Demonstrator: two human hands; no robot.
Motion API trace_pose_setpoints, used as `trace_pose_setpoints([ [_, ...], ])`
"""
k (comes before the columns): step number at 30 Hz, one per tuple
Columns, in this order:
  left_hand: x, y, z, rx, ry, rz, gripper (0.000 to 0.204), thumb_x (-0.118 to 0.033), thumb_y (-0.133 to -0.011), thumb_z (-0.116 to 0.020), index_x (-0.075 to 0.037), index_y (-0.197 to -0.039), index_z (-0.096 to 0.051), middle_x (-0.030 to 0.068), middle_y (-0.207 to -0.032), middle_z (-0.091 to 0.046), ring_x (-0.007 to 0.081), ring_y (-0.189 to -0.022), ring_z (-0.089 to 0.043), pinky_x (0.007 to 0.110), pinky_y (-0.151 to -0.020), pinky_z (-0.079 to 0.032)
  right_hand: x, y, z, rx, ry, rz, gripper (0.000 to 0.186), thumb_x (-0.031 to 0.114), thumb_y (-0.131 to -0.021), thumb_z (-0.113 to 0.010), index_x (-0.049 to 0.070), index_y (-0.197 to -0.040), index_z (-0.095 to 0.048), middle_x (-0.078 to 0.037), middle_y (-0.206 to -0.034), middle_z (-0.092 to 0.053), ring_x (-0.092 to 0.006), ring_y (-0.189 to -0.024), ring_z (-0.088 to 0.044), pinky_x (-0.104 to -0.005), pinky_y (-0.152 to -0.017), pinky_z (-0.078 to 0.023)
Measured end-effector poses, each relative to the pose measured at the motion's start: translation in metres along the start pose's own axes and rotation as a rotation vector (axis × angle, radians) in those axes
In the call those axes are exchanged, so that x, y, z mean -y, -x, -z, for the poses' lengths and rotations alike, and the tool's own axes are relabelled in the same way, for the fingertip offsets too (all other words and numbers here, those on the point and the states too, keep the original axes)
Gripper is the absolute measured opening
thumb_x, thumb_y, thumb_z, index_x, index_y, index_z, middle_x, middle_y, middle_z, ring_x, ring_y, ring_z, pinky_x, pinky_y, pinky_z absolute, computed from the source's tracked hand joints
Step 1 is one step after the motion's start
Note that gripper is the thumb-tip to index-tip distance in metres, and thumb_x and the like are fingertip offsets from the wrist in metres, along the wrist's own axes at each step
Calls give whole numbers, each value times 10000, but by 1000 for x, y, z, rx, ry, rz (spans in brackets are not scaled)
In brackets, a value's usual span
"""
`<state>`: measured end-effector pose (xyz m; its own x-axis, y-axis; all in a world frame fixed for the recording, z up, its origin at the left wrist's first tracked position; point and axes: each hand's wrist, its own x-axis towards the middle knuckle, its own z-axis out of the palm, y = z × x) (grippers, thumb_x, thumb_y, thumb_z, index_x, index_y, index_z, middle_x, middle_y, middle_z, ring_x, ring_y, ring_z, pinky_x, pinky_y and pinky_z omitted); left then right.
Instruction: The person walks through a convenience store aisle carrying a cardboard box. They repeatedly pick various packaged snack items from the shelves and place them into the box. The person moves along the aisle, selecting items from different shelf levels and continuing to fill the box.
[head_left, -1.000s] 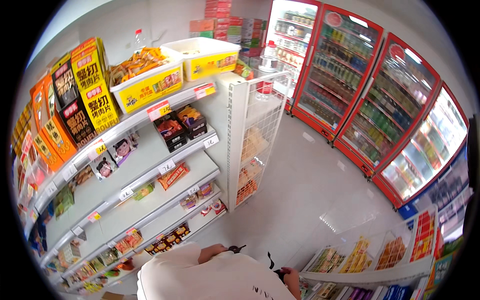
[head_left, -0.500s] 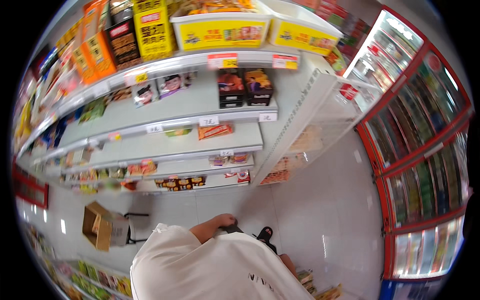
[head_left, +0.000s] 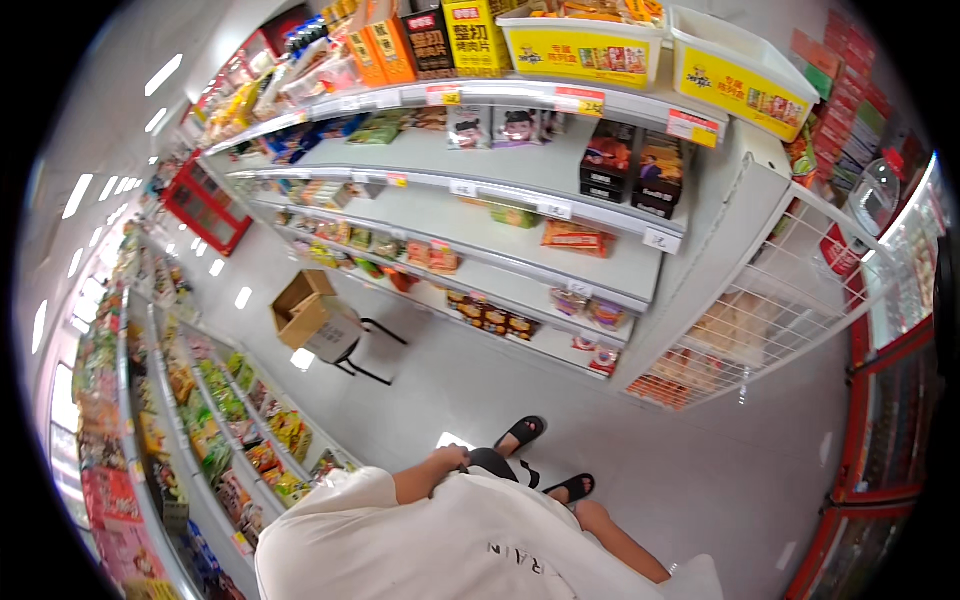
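My left hand [head_left: 452,457] hangs low in front of my white shirt [head_left: 430,540], beside a dark patch of clothing [head_left: 490,464]. Its fingers look curled in; whatever they may hold is hidden. On the right, my right forearm [head_left: 622,545] comes out of the sleeve, and the hand at its end is covered from sight. Neither hand reaches the shelves. Ahead stands a white shelf unit [head_left: 400,170] with boxed and bagged snacks. Nearest below me are my black sandals [head_left: 522,434] on the grey floor.
An open cardboard box [head_left: 303,306] sits on a black-legged stool [head_left: 372,350]. Packed snack shelves [head_left: 215,400] line the left. A wire rack [head_left: 765,295] flanks the shelf end, with red-framed coolers [head_left: 885,420] at the right. White bins [head_left: 585,52] top the unit.
My view has swung left: the shelf unit, bins and box now lie further right, and more of the left shelves shows. Both sandals are visible now. The left hand stays low.
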<state>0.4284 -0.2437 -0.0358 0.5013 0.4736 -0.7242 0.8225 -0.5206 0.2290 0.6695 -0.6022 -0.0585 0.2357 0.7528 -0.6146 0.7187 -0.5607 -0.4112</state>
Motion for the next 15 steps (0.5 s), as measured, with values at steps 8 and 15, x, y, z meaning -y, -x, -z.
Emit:
trace_pose_setpoints([
  [8,70,9,-58,166,258,-29,492,-431,-743,-641,-75,-1071,-732,172,-1020,-721,298,-974,-678,424,-846,-511,38,-73,27,-50,-327,84,260,302,-892,-612,96,-993,-732,-162,-943,-720,-336,-902,-687,-425,-795,-535],
  [15,69,-54,-59,252,513,-403,362,-314,-818,-621,-67,-1060,-731,122,-955,-733,253,-917,-677,383,-841,-505,50,-145,-1,377,-222,166,438,377,-859,-650,100,-1197,-691,-129,-1126,-712,-219,-1031,-655,-393,-889,-503],
])
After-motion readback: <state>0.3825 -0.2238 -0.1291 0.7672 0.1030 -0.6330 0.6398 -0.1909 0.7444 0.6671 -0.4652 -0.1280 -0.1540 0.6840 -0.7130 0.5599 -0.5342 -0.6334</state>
